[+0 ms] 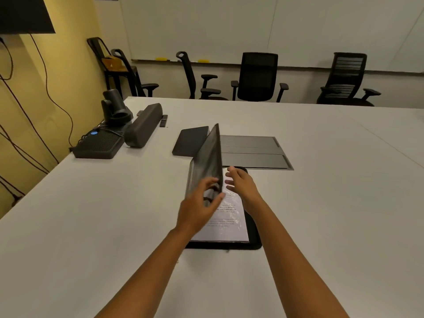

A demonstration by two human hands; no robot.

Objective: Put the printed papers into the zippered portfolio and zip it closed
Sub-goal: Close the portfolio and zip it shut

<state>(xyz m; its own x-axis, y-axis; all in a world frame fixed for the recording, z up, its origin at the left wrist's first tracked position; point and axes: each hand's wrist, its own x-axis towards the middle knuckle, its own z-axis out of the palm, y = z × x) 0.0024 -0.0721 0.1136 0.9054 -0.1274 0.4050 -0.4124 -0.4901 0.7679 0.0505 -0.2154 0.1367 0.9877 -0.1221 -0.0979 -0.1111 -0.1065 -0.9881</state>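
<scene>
On the white table [91, 226] the black zippered portfolio [253, 230] lies open, its right half flat and its left cover [210, 161] raised nearly upright. The printed papers [226, 222] rest on the flat half, inside its black border; the lines of text are too blurred to read, and the upper part of the sheet is hidden behind the hands and the raised cover. The left hand [198, 208] grasps the near edge of the standing cover, thumb on the inner face and fingers curled round the outer side; its palm covers the lower left of the papers. The right hand [241, 184] hovers just beside the cover's inner face with fingers spread and loose, gripping nothing; whether its fingertips touch the cover is hard to tell. The zipper shows only as a small tab at the near edge of the portfolio. Beyond it, a dark pad [190, 141] is partly hidden by the cover, and a grey panel [254, 152] is set in the table. At far left sit a speaker bar [143, 126], a camera [114, 106] and a black box [98, 145], with office chairs [257, 76] along the wall
</scene>
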